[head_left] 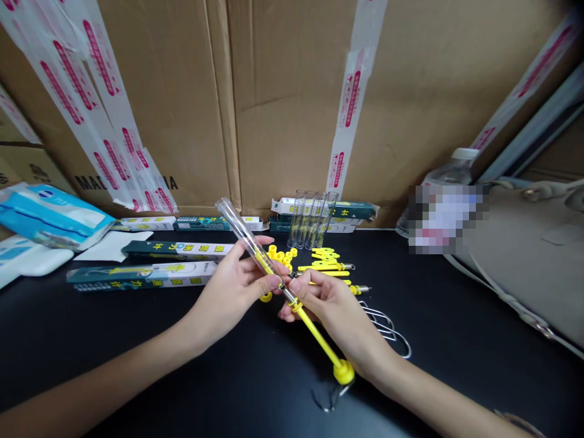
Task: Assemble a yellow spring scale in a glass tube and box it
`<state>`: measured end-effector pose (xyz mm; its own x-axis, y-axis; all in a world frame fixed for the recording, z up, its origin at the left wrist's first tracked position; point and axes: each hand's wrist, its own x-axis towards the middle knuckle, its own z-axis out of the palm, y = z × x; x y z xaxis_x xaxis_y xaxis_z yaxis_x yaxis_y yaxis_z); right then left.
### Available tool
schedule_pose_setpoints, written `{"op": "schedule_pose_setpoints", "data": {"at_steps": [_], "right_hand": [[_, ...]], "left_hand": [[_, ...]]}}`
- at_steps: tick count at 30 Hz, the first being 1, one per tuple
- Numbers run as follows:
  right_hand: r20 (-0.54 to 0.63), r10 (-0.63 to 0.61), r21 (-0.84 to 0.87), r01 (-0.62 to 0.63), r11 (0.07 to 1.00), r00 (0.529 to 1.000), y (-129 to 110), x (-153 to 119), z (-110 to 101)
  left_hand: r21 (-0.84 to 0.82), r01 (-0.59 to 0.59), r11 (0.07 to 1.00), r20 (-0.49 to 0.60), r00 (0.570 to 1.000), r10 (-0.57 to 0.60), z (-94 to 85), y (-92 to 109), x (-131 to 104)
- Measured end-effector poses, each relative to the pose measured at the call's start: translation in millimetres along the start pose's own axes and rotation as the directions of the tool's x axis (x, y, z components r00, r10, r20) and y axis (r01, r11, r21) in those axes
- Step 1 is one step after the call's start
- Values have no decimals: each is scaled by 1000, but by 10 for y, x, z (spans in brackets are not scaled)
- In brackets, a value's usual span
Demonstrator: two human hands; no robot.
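Observation:
My left hand is closed round a clear plastic tube, which slants down to the right. My right hand pinches a spring-scale rod near a metal spring at the tube's lower mouth. Part of the yellow insert shows inside the tube; my fingers partly hide the joint. A round yellow cap and a wire hook are at the rod's low end. Behind my hands lie small yellow caps, yellow rods with springs and wire hooks. Several clear tubes stand upright.
Printed spring-scale boxes lie at the left, with more boxes along the back. Large cardboard cartons wall off the rear. A blue tissue pack is far left; a plastic bottle and a beige bag are right.

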<state>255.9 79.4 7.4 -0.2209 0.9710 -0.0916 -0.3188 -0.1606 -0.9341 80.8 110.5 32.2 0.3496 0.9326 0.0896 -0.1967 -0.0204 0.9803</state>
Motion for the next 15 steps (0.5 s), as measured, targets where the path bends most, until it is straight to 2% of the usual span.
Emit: {"op": "schedule_pose_setpoints", "data": {"at_steps": [9,15], "right_hand": [[61,-4,18,3,1000,998,-84,-87,32],[89,-14,46,10,999,996,-48,-63,8]], "left_hand": [[26,-34,999,-55,998,35,-46,55,28],[23,-48,999,-118,992,50,-101,65,59]]}}
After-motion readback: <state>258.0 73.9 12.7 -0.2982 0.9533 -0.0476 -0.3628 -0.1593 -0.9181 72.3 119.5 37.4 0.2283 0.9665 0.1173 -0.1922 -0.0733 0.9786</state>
